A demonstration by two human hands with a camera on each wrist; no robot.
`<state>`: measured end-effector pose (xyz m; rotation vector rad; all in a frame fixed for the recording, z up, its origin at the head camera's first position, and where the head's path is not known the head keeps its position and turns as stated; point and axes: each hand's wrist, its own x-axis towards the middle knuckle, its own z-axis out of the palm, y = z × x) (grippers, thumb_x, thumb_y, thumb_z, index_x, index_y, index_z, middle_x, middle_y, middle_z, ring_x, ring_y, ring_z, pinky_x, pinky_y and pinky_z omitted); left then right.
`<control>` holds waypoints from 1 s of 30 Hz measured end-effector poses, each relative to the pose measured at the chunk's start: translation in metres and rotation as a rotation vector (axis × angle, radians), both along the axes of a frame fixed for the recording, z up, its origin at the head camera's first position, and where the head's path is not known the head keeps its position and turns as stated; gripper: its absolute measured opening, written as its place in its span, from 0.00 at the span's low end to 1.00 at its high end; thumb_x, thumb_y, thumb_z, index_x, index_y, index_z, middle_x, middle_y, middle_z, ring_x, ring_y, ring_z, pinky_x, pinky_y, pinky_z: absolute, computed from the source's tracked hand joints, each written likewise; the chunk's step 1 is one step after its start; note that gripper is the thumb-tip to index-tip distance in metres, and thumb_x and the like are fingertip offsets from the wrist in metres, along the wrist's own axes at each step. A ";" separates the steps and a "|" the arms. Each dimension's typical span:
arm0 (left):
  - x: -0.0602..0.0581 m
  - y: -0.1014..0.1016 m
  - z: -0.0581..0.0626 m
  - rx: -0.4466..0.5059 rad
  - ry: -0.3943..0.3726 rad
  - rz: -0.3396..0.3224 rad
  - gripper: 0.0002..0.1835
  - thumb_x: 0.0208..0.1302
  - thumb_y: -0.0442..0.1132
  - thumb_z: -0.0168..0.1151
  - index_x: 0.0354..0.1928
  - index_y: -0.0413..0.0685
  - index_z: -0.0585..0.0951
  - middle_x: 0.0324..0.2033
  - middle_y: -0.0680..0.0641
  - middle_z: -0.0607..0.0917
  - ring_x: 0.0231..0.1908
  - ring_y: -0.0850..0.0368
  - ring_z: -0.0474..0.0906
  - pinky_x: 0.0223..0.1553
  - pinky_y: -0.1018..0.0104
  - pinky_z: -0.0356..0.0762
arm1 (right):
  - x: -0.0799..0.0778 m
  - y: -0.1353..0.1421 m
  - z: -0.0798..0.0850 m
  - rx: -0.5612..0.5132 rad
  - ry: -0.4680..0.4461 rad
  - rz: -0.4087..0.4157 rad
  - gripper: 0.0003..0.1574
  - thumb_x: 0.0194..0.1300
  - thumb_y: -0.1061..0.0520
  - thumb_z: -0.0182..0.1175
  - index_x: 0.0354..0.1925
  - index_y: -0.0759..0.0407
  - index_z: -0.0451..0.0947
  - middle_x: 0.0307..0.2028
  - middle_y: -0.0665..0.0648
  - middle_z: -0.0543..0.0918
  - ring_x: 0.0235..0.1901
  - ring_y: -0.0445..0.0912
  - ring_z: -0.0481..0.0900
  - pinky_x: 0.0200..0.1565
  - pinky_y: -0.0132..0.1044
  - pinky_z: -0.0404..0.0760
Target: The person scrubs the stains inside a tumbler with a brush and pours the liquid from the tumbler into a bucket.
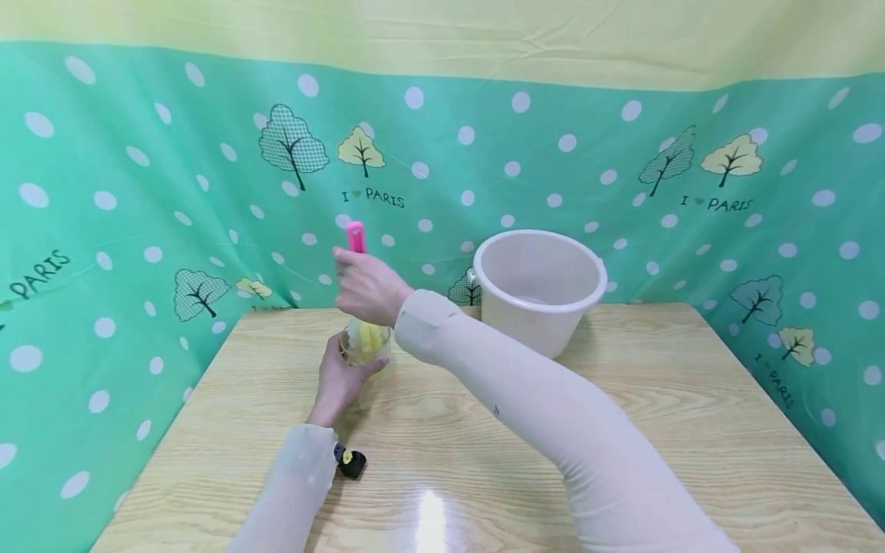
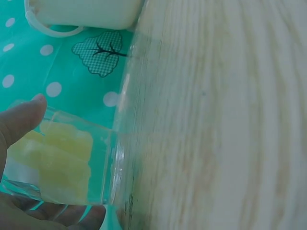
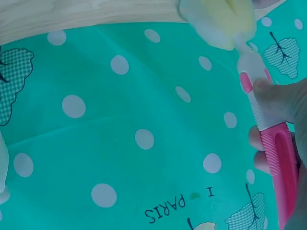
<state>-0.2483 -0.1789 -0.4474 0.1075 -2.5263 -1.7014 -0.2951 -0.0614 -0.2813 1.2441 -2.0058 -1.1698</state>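
A clear drinking glass (image 1: pixel 379 355) is gripped by my left hand (image 1: pixel 343 382), thumb on one side and fingers round the other. In the left wrist view the glass (image 2: pixel 103 158) lies across the picture, with a yellow and white sponge head (image 2: pixel 67 160) inside it. My right hand (image 1: pixel 372 289) is above the glass and grips a bottle brush by its pink and white handle (image 1: pixel 356 236). The right wrist view shows the brush's sponge head (image 3: pixel 218 24) and the thumb pressed along the handle (image 3: pixel 278 163).
A white bucket (image 1: pixel 539 307) with a handle stands at the back of the wooden table (image 1: pixel 622 430), right of the glass. A green dotted cloth (image 1: pixel 442 169) hangs behind and along the sides. A small black object (image 1: pixel 351 462) is at the left wrist.
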 end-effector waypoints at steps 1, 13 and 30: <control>0.000 0.000 0.000 -0.002 0.002 0.000 0.51 0.50 0.50 0.75 0.70 0.42 0.55 0.64 0.39 0.66 0.64 0.42 0.62 0.63 0.48 0.63 | 0.000 0.000 0.000 0.002 -0.002 -0.006 0.11 0.63 0.55 0.59 0.43 0.45 0.84 0.44 0.53 0.85 0.42 0.49 0.73 0.58 0.46 0.55; -0.001 0.000 0.001 -0.008 -0.003 -0.012 0.51 0.52 0.51 0.73 0.71 0.44 0.53 0.66 0.39 0.63 0.65 0.41 0.61 0.62 0.47 0.64 | -0.002 0.005 0.005 -0.015 -0.078 -0.067 0.10 0.65 0.53 0.57 0.43 0.43 0.83 0.39 0.51 0.86 0.34 0.45 0.75 0.51 0.40 0.59; -0.001 -0.001 -0.001 -0.026 -0.006 0.007 0.53 0.50 0.51 0.74 0.71 0.41 0.53 0.65 0.37 0.64 0.63 0.41 0.62 0.61 0.47 0.64 | 0.003 0.007 0.010 0.024 -0.124 -0.023 0.11 0.62 0.53 0.55 0.40 0.45 0.82 0.38 0.52 0.86 0.34 0.46 0.76 0.51 0.41 0.59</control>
